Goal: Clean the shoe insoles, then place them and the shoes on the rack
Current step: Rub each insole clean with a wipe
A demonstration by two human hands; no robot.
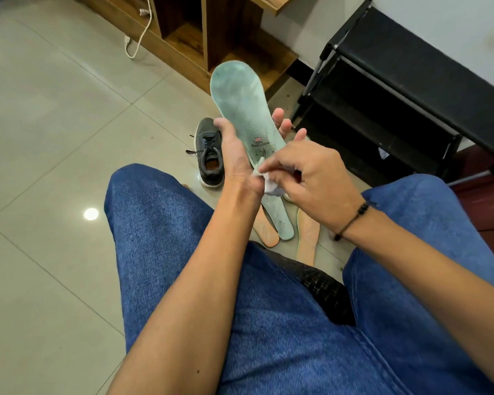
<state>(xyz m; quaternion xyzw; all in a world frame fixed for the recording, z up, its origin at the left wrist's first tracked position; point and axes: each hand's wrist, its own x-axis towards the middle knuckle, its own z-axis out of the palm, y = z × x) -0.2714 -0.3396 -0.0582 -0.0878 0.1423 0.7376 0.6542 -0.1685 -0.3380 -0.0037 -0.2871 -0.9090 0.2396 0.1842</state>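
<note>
Grey tile [54, 124] covered the floor on the left, with a white cable [139, 38] trailing down beside a wooden cabinet [183, 32] at the top. Just right of that, a dark sneaker [210, 153] stood on the tile with its laces loose and its toe pointing away from the person. The left hand [234, 146] gripped a pale green insole [241, 109] around its lower half — thumb on the near edge, fingertips showing past the far edge — and held it up, toe end raised toward the cabinet, printed face toward the camera and smudged with grey dirt. The right hand [308, 169] pinched a small white wipe [268, 181] against the heel end of that insole, its wrist carrying a dark bead bracelet [354, 218]. Below the hands, between knees in blue jeans [169, 238], more insoles lay on the floor: a second green one [281, 223] overlapping an orange one [268, 235], and another orange one [307, 238] just to their right. Farthest right, a black rack [397, 89] stood against the wall — well apart from the sneaker, with the hands between them.
</note>
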